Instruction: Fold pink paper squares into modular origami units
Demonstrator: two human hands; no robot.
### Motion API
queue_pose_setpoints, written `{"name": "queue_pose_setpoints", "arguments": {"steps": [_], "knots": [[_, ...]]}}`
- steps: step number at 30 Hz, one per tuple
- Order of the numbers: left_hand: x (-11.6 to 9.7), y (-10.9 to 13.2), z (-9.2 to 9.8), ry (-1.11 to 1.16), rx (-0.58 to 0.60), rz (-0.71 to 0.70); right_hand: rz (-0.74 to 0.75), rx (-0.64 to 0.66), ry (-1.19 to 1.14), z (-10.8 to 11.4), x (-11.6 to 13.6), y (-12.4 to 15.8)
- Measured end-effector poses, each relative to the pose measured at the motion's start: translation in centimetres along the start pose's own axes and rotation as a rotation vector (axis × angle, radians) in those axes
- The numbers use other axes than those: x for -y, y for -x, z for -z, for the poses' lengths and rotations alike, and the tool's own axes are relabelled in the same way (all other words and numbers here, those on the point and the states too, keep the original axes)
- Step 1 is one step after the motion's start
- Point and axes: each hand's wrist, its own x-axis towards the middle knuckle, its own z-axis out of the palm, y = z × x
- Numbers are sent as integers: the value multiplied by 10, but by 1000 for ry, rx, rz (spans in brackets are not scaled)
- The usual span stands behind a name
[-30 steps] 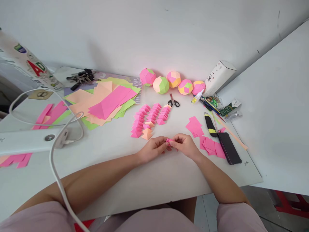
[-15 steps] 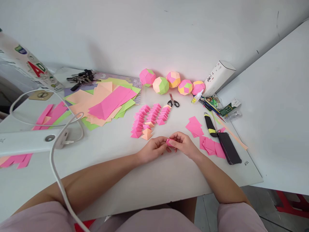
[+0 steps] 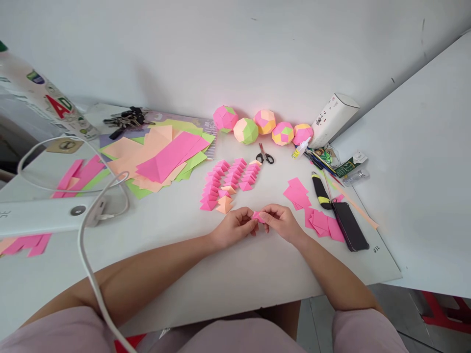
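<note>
Between my two hands is a small folded piece of pink paper [image 3: 258,215], partly hidden by the fingers. My left hand [image 3: 235,228] pinches its left end, and my right hand [image 3: 281,222] grips its right end with thumb and fingers. Both hands are low over the white table [image 3: 257,274]. Just beyond them stand rows of folded paper units [image 3: 211,189], mostly pink with a few peach ones. To the right of my right hand lie loose pink paper pieces [image 3: 319,221], with more pink slips [image 3: 297,192] above them.
Several paper balls [image 3: 246,131] line the wall, near scissors [image 3: 264,154]. At right are a utility knife [image 3: 321,190], a phone [image 3: 350,226], a glue bottle [image 3: 301,147] and a white box [image 3: 333,119]. Coloured sheets [image 3: 158,157], keys [image 3: 128,119], and a power bank [image 3: 44,214] with its cable are left.
The fingers of my right hand have shifted slightly and curled lower around the pink paper. My left hand keeps its pinch. The camera view has moved a little.
</note>
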Motion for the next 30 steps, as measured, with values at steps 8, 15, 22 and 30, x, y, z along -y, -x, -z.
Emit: {"name": "queue_pose_setpoints", "arguments": {"steps": [8,15,22,30], "knots": [[4,-1,2,40,7,-7,-33,39,114,1,-1,2],[0,0,2,75,28,23,6,36,223,-1,-2,4],[-3,1,0,101,-14,33,-38,27,192,3,3,4],[-3,-1,0,109,-29,10,-73,37,180,9,8,2]]}}
